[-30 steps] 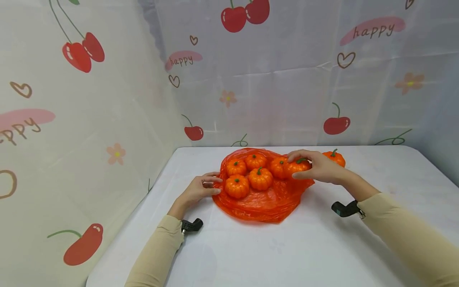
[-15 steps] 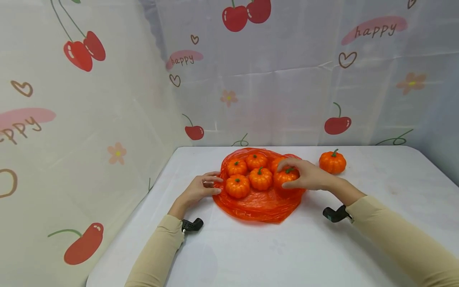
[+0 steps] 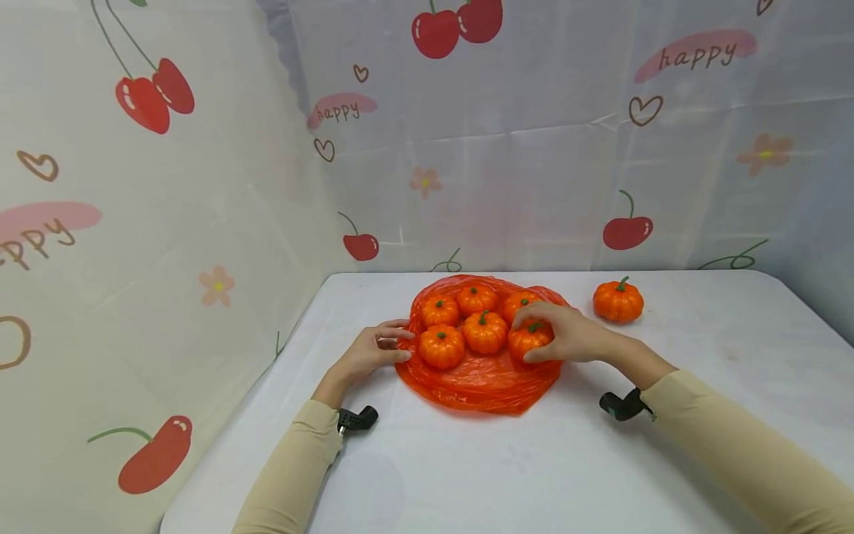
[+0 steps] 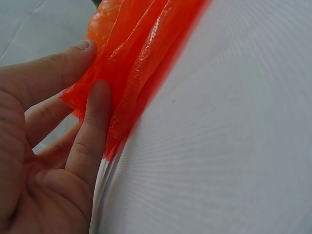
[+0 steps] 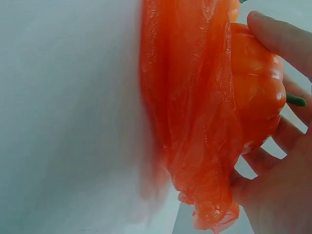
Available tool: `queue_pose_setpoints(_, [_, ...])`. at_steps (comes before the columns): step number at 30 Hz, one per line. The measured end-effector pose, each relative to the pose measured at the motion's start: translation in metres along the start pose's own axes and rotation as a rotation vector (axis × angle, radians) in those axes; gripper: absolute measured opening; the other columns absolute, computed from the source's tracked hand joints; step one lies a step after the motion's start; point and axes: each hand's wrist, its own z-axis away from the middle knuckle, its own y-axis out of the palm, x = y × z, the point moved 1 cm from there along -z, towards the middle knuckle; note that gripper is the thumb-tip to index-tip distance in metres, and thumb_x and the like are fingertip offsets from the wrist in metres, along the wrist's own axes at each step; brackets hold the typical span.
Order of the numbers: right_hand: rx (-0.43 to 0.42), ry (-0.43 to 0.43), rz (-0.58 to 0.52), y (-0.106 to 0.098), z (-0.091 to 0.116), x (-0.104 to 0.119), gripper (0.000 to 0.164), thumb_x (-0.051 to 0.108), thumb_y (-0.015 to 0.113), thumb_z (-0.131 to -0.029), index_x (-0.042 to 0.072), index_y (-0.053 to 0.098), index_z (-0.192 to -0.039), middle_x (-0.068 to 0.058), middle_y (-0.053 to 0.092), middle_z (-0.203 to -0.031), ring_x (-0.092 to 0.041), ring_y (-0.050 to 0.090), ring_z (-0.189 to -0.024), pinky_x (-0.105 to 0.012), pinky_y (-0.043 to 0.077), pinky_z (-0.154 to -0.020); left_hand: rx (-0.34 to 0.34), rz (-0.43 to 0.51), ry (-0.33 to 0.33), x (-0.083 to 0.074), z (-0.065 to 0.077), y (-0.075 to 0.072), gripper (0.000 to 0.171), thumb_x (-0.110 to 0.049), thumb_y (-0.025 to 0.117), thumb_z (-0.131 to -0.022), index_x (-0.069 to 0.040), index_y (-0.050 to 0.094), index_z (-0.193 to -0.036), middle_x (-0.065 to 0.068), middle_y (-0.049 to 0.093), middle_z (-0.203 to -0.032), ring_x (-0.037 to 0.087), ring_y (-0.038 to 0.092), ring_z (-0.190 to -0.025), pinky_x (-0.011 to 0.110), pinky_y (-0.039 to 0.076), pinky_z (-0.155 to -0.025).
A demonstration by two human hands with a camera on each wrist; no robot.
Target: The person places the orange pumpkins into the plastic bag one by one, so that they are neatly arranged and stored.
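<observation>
My right hand (image 3: pixel 567 334) curls its fingers and thumb round a small orange pumpkin (image 3: pixel 527 343) with a green stem. This pumpkin sits at the right side of a spread red plastic bag (image 3: pixel 487 382); in the right wrist view, bag film (image 5: pixel 195 97) covers part of it. My left hand (image 3: pixel 365 348) lies at the bag's left rim, thumb and fingers apart. In the left wrist view its fingertips touch the crinkled film (image 4: pixel 141 63). Several more pumpkins rest on the bag, among them one in the middle (image 3: pixel 485 333) and one at front left (image 3: pixel 442 347).
One pumpkin (image 3: pixel 618 302) stands off the bag at the back right of the white table (image 3: pixel 467 475). Behind the table and at its left hangs a printed curtain (image 3: pixel 507 185). Each wrist wears a black camera.
My right hand has carried its pumpkin left and down onto the right part of the bag, uncovering the pumpkin at the back right. My left hand stays at the rim.
</observation>
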Motion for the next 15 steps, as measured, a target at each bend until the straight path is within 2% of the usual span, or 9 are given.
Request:
queue_pose_setpoints(8, [0.011,0.015,-0.029,0.0063,0.0030,-0.0065,0.046,0.023,0.089,-0.081,0.027,0.065,-0.120,-0.001,0.059,-0.139,-0.030,0.048,-0.135,-0.060,0.045,-0.110,-0.002,-0.005,-0.019,0.0007,0.0006,0.0004,0.037,-0.020,0.082,-0.088,-0.012,0.075,-0.123,0.004,0.050,-0.157,0.034,0.058,-0.125,0.032,0.051,-0.097])
queue_pose_setpoints(15, [-0.025,-0.004,-0.041,0.0062,0.0051,-0.0088,0.046,0.024,0.090,-0.080,0.025,0.068,-0.120,-0.001,0.060,-0.139,-0.029,0.051,-0.133,-0.059,0.046,-0.109,-0.001,-0.001,-0.024,0.0012,-0.0001,0.0000,0.037,-0.020,0.083,-0.088,-0.013,0.075,-0.124,0.005,0.048,-0.158,0.036,0.056,-0.126,0.032,0.053,-0.093])
